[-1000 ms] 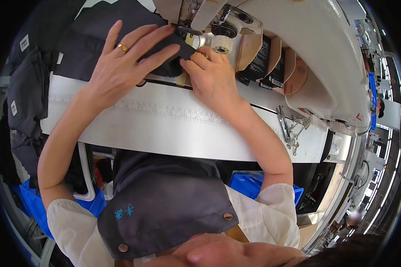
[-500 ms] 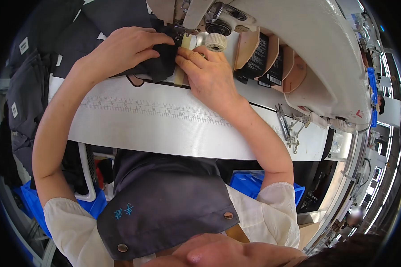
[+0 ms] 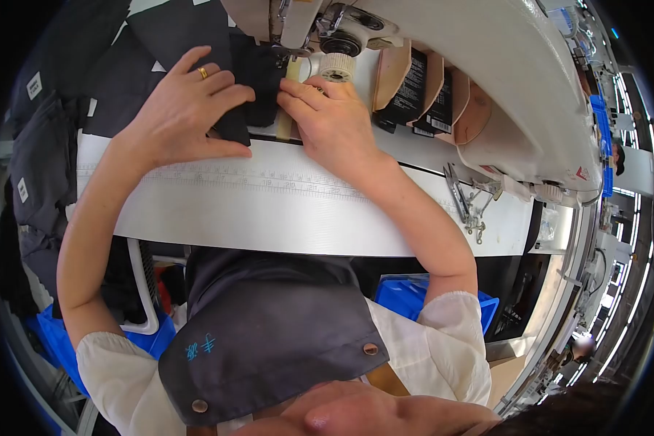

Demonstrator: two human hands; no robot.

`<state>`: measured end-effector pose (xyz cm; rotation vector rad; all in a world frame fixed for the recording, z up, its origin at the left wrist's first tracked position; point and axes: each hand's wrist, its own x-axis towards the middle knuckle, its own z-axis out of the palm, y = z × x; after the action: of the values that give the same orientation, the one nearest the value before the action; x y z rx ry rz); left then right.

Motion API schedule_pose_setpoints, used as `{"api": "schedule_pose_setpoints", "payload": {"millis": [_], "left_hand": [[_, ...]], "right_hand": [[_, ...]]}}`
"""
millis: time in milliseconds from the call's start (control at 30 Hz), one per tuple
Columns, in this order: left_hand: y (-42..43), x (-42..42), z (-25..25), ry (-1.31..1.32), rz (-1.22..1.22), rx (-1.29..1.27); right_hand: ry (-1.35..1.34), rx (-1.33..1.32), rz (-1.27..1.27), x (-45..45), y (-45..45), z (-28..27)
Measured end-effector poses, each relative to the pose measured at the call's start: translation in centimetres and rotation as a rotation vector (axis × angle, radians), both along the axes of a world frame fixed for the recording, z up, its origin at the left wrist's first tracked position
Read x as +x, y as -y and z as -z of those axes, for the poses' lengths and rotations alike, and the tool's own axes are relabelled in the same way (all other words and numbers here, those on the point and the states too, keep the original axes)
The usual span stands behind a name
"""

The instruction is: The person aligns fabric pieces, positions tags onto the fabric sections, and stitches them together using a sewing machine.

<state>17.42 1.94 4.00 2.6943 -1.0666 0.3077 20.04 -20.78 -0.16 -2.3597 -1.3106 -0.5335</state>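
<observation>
Since half a second ago, on my feed, the left hand (image 3: 184, 112) has slid back toward the wearer and opened out, its thumb now stretched apart from the fingers and its gold ring (image 3: 204, 73) turned into view. I see its fingers over the dark cloth piece (image 3: 258, 69), with the thumb by the cloth's near corner; whether it pinches any fabric I cannot tell. The right hand (image 3: 333, 116) has hardly changed: thumb and forefinger sit close together at the cloth's right edge, but I cannot tell if they grip it. That cloth lies between the hands, its far end beside the presser foot (image 3: 287, 57) of the sewing machine (image 3: 479, 43). Past the right hand I have a white knurled knob (image 3: 337, 67), then tan dividers (image 3: 390, 78) with black labels (image 3: 405, 94). Nearer, thread snips (image 3: 455, 192) rest on the ruler-marked desk (image 3: 269, 221).
</observation>
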Motion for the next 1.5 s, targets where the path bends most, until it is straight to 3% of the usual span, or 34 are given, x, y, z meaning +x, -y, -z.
{"api": "schedule_pose_setpoints", "payload": {"millis": [200,300,433,733,833,1500], "left_hand": [[2.5,-2.5,2.2,0.128,-0.089,-0.218],[3.3,-2.5,2.9,0.112,-0.191,-0.196],[2.9,-1.9,2.2,-0.141,-0.277,-0.434],[2.3,-0.5,0.2,0.199,-0.320,-0.400],[2.0,0.6,-0.1,0.367,-0.227,-0.291],[1.3,-1.2,2.8,0.224,-0.118,-0.272]], "right_hand": [[-0.002,-0.005,-0.004,0.1,0.1,0.2],[-0.003,-0.005,-0.008,0.1,0.2,0.2],[-0.006,-0.015,-0.010,0.1,0.2,0.0],[0.008,-0.023,-0.007,0.2,0.1,0.0],[0.008,-0.010,0.000,0.1,0.0,0.0],[0.005,-0.027,0.005,-0.2,0.1,-0.1]]}}
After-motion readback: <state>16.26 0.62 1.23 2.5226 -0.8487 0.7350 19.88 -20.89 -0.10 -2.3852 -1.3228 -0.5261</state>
